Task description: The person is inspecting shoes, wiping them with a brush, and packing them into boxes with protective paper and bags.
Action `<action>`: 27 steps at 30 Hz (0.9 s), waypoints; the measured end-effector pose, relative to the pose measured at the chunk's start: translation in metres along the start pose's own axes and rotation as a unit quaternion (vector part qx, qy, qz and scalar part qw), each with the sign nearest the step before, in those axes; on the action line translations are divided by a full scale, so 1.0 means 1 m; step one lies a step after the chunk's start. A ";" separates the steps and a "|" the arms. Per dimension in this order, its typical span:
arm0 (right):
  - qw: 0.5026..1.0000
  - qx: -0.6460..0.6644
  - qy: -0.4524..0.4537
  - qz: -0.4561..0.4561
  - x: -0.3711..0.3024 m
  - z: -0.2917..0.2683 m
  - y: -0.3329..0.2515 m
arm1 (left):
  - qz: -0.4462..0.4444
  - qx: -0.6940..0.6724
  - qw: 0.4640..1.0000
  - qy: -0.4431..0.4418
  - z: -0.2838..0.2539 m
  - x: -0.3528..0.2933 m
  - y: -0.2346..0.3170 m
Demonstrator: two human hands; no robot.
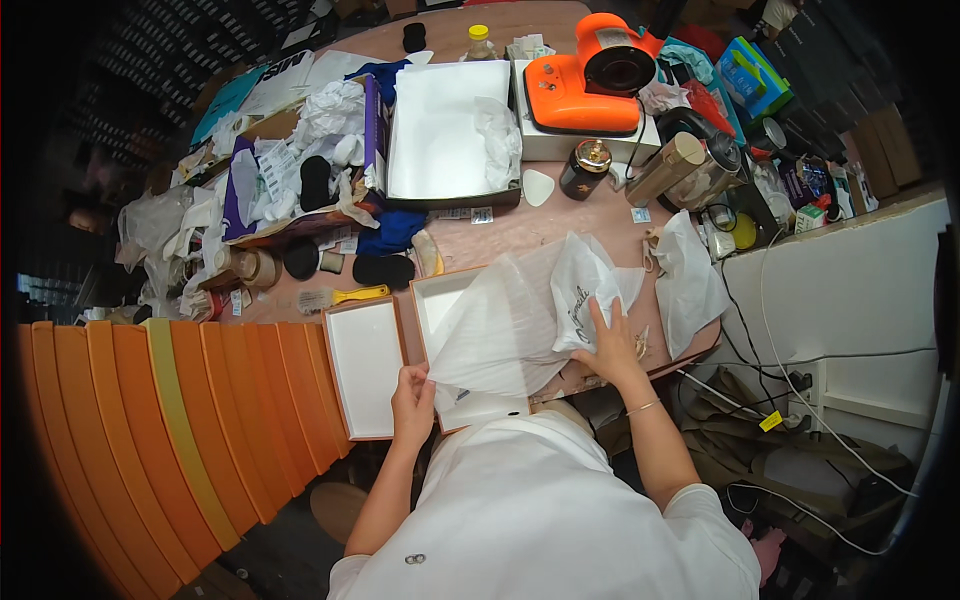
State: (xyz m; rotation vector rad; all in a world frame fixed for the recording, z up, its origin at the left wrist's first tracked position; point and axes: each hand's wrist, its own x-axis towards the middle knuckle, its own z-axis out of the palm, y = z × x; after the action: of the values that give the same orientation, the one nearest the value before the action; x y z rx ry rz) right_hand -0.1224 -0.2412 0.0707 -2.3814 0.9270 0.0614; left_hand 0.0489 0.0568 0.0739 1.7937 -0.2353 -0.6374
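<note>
A shallow open box with an orange-brown rim and white inside lies at the table's front edge. Sheer white tissue paper spreads over it and to its right. My left hand pinches the tissue's near left corner. To the right, my right hand grips a plump white bag with black script, thumb and fingers on its right side; what is inside is hidden. The white-lined lid lies left of the box. Another white wrapped bundle rests farther right.
Stacked orange boxes rise on the left. Behind are a yellow-handled brush, a carton of crumpled paper, a white-papered box, an orange machine and a dark jar. Cables hang at the right wall.
</note>
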 end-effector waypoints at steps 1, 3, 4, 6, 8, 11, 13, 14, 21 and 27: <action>0.998 0.027 0.039 0.043 0.002 0.018 0.012 | 0.006 -0.014 1.000 -0.009 -0.001 0.004 0.006; 0.991 0.107 0.064 0.052 0.009 0.031 0.026 | 0.017 -0.043 0.999 -0.014 -0.009 0.012 0.030; 0.985 0.150 0.071 0.055 0.011 0.035 0.029 | 0.064 -0.059 0.996 0.013 -0.010 0.017 0.048; 0.991 0.082 0.107 0.017 0.019 0.015 0.044 | 0.135 -0.007 0.987 0.083 -0.031 0.025 0.075; 0.994 0.025 0.107 0.024 0.029 -0.019 0.062 | 0.190 0.092 0.968 0.132 -0.054 0.024 0.094; 0.969 -0.194 0.123 0.090 0.030 -0.055 0.035 | 0.211 0.230 0.938 0.151 -0.091 0.017 0.104; 0.951 -0.285 0.119 0.012 0.028 -0.057 0.001 | 0.200 0.272 0.931 0.136 -0.106 0.014 0.098; 0.951 -0.280 0.097 -0.084 0.021 -0.049 -0.020 | 0.188 0.285 0.933 0.117 -0.111 0.013 0.087; 0.944 -0.283 -0.101 -0.134 -0.003 0.024 -0.018 | 0.297 0.293 0.902 0.112 -0.115 0.046 0.127; 0.935 -0.352 -0.051 -0.011 0.001 -0.051 0.046 | 0.349 0.347 0.868 0.061 -0.110 0.056 0.163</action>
State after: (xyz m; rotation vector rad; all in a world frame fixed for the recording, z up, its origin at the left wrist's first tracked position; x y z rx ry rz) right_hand -0.1590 -0.2966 0.0898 -2.9959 0.9320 0.5950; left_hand 0.1797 0.0687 0.2308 2.2067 -1.0809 0.1185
